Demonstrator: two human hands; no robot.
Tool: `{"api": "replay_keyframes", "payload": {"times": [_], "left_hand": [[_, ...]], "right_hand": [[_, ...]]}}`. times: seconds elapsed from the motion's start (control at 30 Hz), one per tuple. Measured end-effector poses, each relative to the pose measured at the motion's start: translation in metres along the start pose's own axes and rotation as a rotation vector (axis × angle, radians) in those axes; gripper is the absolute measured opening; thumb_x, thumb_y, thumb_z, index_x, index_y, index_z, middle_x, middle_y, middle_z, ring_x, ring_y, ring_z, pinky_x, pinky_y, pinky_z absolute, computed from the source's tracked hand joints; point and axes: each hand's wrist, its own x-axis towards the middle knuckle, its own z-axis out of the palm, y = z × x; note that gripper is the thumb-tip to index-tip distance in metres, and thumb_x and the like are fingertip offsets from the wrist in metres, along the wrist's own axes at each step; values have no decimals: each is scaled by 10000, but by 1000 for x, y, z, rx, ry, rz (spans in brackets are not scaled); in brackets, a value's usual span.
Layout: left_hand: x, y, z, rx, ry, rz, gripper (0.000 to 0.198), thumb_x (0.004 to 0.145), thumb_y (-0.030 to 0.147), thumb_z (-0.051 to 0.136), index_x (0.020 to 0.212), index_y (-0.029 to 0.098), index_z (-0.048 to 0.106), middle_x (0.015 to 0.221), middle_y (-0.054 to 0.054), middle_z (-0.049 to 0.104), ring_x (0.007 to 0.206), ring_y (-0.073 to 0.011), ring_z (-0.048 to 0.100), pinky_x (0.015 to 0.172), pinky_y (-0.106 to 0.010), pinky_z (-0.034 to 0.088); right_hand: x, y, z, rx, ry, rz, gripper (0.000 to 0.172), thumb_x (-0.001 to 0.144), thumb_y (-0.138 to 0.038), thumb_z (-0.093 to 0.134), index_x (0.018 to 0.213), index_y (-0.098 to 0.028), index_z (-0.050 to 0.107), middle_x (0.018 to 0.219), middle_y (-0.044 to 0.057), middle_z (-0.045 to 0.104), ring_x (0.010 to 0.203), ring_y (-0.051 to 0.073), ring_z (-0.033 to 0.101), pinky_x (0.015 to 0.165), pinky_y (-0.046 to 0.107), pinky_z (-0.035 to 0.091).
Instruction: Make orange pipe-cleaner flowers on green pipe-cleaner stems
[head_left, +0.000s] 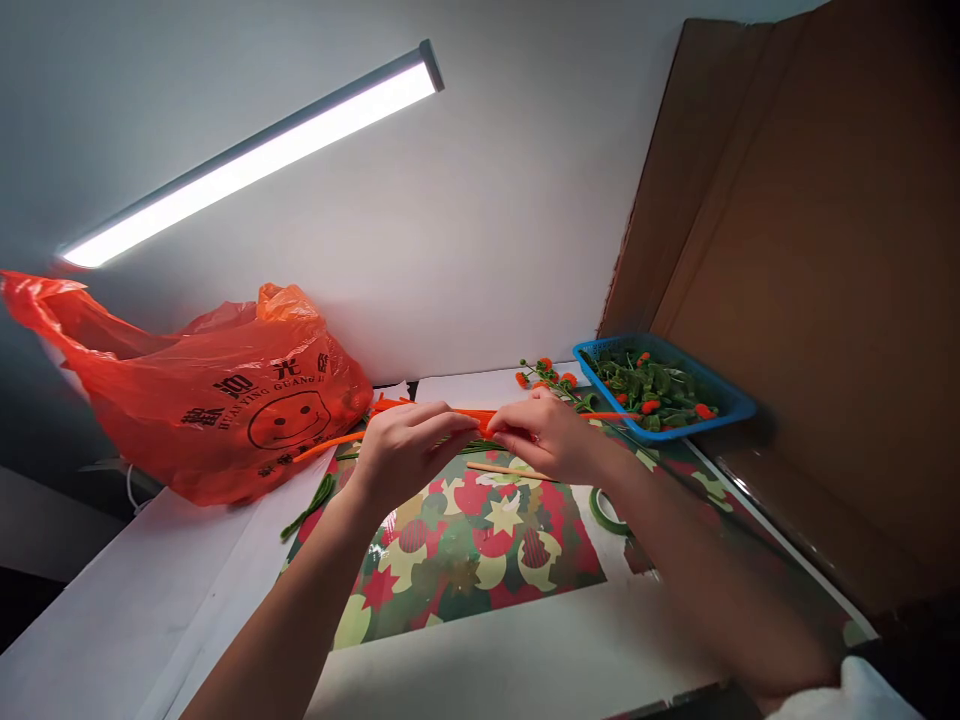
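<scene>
The left hand (409,440) and the right hand (544,435) are close together above a patterned sheet (480,545) — each pinching orange chenille stems (486,421) between thumb and fingers. One stem reaches out past either hand. On the table lie a thin wooden stick (510,471) and a roll of green tape (598,512); a blue tray (739,407) of leafy sprigs stands beyond the right hand.
</scene>
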Motion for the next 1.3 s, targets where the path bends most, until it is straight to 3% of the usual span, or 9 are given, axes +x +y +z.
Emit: {"api": "replay_keyframes", "payload": {"times": [0.13, 0.23, 0.37, 0.5, 0.73, 0.97, 1.13, 1.3], "left_hand": [[1, 0, -7, 89, -58, 73, 112, 886, 260, 596, 817, 195, 654, 678, 23, 673, 578, -99, 592, 573, -226, 410], [2, 6, -11, 186, -18, 143, 91, 881, 256, 605, 824, 195, 642, 655, 29, 660, 579, -109, 592, 571, -241, 396], [6, 18, -13, 258, 26, 233, 30, 866, 201, 619, 842, 190, 632, 661, 26, 669, 579, -123, 577, 565, -258, 380], [7, 21, -10, 271, 20, 259, 39, 855, 162, 619, 828, 190, 622, 641, 31, 661, 554, -127, 540, 541, -266, 361], [5, 13, -7, 164, -76, 106, 106, 874, 248, 613, 786, 189, 609, 645, 37, 638, 583, -117, 555, 562, -254, 393], [7, 19, -8, 230, -72, 165, 136, 898, 253, 578, 779, 198, 615, 649, 36, 648, 602, -129, 565, 553, -261, 378], [6, 21, -8, 246, -86, 184, 136, 912, 226, 546, 797, 205, 615, 662, 31, 648, 611, -129, 554, 551, -262, 372], [6, 21, -8, 234, -95, 172, 132, 903, 242, 564, 788, 200, 612, 658, 32, 643, 606, -132, 548, 540, -269, 367]], "right_hand": [[-1, -6, -1, -6, 15, -15, 197, 918, -202, 455, 804, -172, 612, 648, -29, 586, 578, 95, 406, 745, 303, 301], [-2, -6, -4, 201, -22, 100, 226, 919, -265, 454, 786, -169, 610, 630, -24, 525, 594, 105, 417, 623, 262, 311], [-1, 3, -6, 622, -225, 334, 337, 913, -405, 450, 778, -144, 615, 614, -22, 464, 552, 97, 380, 519, 242, 283], [3, 12, -3, 879, -383, 387, 399, 852, -493, 531, 689, -132, 585, 557, -41, 413, 518, 85, 353, 497, 235, 269], [1, 15, 1, 704, -174, 352, 386, 841, -492, 574, 714, -133, 636, 594, -34, 441, 529, 78, 313, 493, 241, 228], [6, 12, 0, 924, -323, 498, 409, 795, -489, 612, 608, -126, 617, 482, -52, 415, 467, 69, 327, 457, 241, 233], [7, 9, 4, 917, -251, 585, 515, 754, -595, 622, 520, -148, 516, 467, -52, 424, 439, 53, 289, 435, 239, 196], [5, 8, 7, 822, -177, 554, 545, 730, -630, 635, 510, -149, 502, 470, -59, 380, 463, 54, 285, 447, 234, 198]]}}
